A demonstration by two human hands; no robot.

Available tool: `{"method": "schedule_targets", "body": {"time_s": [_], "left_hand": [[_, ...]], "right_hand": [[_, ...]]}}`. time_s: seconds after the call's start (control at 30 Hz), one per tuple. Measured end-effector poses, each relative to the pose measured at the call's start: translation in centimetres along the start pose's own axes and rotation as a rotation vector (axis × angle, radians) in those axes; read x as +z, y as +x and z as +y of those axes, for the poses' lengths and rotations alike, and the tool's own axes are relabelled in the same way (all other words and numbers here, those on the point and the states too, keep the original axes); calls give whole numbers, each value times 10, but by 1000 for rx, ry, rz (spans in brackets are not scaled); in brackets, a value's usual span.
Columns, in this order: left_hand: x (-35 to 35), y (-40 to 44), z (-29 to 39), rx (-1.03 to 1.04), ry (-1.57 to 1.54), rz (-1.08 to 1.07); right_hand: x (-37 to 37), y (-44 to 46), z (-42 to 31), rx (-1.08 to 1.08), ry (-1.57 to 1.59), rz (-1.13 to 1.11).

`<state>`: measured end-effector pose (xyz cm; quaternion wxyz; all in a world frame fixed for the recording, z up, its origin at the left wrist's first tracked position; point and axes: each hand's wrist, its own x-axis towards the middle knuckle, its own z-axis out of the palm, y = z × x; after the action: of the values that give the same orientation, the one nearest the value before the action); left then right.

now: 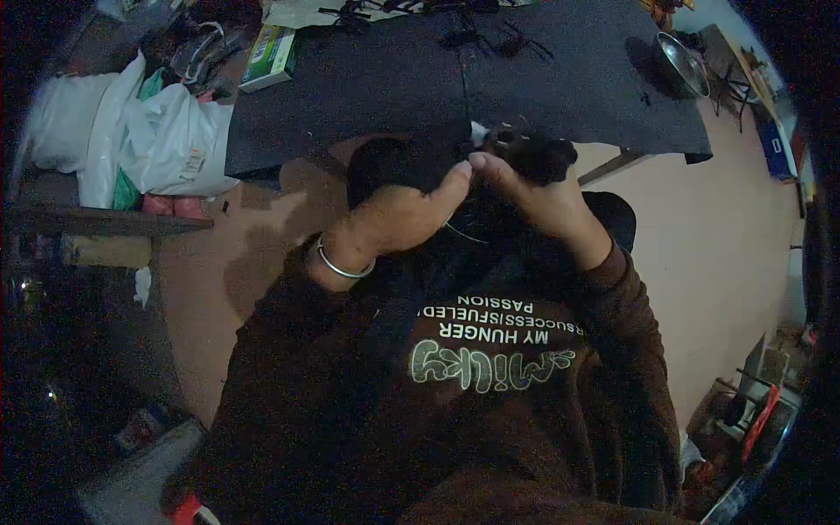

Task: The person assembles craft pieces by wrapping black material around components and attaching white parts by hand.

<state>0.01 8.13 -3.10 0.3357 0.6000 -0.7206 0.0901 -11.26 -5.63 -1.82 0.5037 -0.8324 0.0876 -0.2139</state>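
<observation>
My left hand (407, 210), with a silver bangle on the wrist, is closed with its thumb pressed near the tip of my right thumb. What its fingers pinch is lost in the dark. My right hand (534, 197) is curled round a dark, fuzzy black item (542, 156) just past the table's near edge. A small whitish bit (479, 132) shows between the hands. A thin pale strand (464, 234) hangs below my left fingers. Both hands are in front of my chest, close together.
The dark-covered table (376, 87) carries black spidery-legged things (494, 39) at the far side, a green-and-white box (268, 59) and a metal dish (683, 64). White plastic bags (175, 140) sit on a shelf at left. Another black leggy thing (733, 89) is at right.
</observation>
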Motion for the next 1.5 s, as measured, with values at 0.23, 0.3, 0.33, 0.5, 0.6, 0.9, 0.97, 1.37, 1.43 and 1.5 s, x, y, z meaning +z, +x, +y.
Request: {"method": "schedule_targets", "body": {"time_s": [0.23,0.3,0.33,0.5,0.6,0.9,0.97,1.37,1.43,1.5], "left_hand": [[1,7,1,-170,39,25],[4,7,1,-375,-221,95],[7,2,-3,-251,-122,42],[7,-4,-6,-124,-2,-73],[8,-1,-6,-42,-18,17],[2,5,6,-74,202,-97],[5,0,-1,70,358,-157],[19,38,9,-439,-391,75],[24,38,9,-404,-403,68],[34,39,6,-367,-418,58]], "right_hand": [[-3,-1,12,61,110,-208],[-4,1,15,85,100,-244],[-5,1,15,107,89,-284],[-9,2,19,43,17,-318],[-10,1,16,44,-35,-336],[0,-8,23,73,21,-283],[-2,-8,25,36,29,-267],[-17,11,33,117,1303,184],[-13,11,36,85,1330,230],[-12,10,37,34,1450,192]]}}
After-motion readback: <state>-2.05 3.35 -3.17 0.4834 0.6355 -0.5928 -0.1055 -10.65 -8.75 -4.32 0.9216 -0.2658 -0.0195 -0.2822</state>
